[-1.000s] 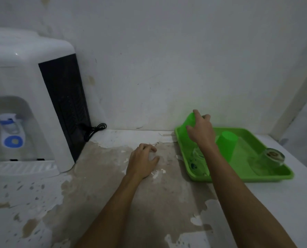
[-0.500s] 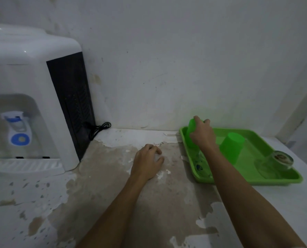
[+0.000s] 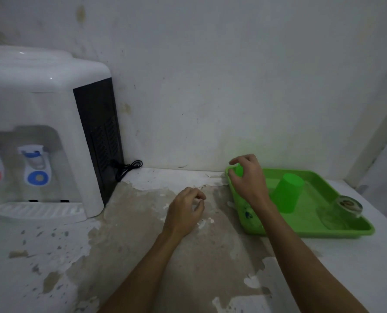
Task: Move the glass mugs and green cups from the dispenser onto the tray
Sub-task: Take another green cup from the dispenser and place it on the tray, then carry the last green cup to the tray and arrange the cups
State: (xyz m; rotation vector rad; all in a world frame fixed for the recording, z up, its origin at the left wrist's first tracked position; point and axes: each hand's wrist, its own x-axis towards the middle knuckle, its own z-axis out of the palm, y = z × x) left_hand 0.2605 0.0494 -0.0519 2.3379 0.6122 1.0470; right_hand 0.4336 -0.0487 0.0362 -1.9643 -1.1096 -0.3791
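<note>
The right hand (image 3: 247,179), at centre right of the frame, arches over a green cup (image 3: 239,170) in the upper-left corner of the green tray (image 3: 346,231). The fingers (image 3: 238,160) are spread around the cup; whether they touch it cannot be determined, because the hand covers most of it. Judged from this posture, the cup is being set down or has just been set down.

A second green cup (image 3: 288,193) stands inverted near the tray centre, its closed base upward; this probably lets it drain. It is opaque, smooth plastic with a tapered wall. A glass mug (image 3: 343,210) sits at the right end of the tray, also apparently inverted; the glass is clear and its outline is faint. A second mug may lie under the right forearm, but it cannot be confirmed.

The left hand (image 3: 184,211), at frame centre, rests loosely curled above the counter (image 3: 142,256) and holds nothing. The counter surface is worn, with flaking white coating over a brown base.

The dispenser (image 3: 52,123), at frame left, is glossy white plastic with a black side panel. Its ribbed drip tray (image 3: 39,210) carries no cups or mugs, so the transfer appears nearly complete.
</note>
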